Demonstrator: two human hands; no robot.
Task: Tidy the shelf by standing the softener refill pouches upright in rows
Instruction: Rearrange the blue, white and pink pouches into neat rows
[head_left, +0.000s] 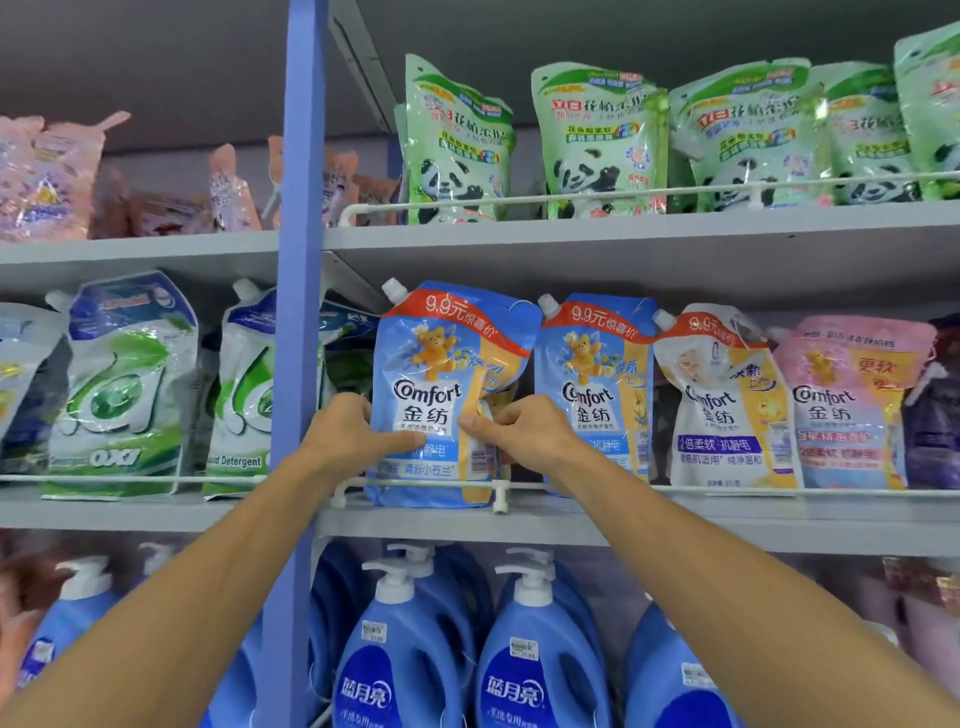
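Note:
A blue Comfort softener pouch stands upright at the left end of the middle shelf, behind the white wire rail. My left hand grips its left edge, thumb across the front. My right hand pinches its right edge at mid height. To the right stand a second blue Comfort pouch, a white and yellow one and a pink one, all upright in a row.
A blue shelf upright runs just left of my hands. Green panda pouches fill the top shelf. White and green detergent pouches sit in the left bay. Blue pump bottles stand on the shelf below.

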